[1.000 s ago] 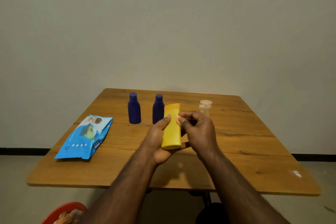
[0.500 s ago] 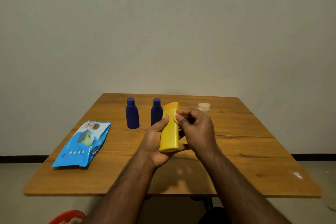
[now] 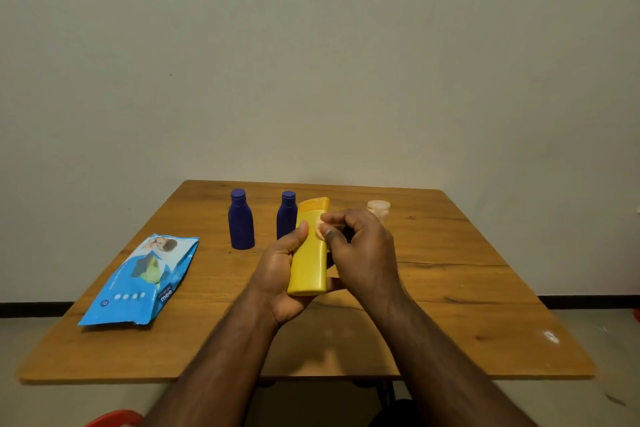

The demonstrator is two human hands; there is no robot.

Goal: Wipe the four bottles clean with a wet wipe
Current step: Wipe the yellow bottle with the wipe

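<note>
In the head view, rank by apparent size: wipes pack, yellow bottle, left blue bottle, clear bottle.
1. Wipes pack, largest.
2. Yellow bottle, though it is held nearer the camera, which flatters it.
3. Left blue bottle.
4. Clear bottle, smallest showing; the right hand hides most of it, so unsure.

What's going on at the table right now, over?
Left hand holds yellow bottle. Right hand pinches small wipe against it. Two blue bottles, clear bottle waiting behind. Nothing blocking.

Dim, warm light; soft focus throughout
</note>
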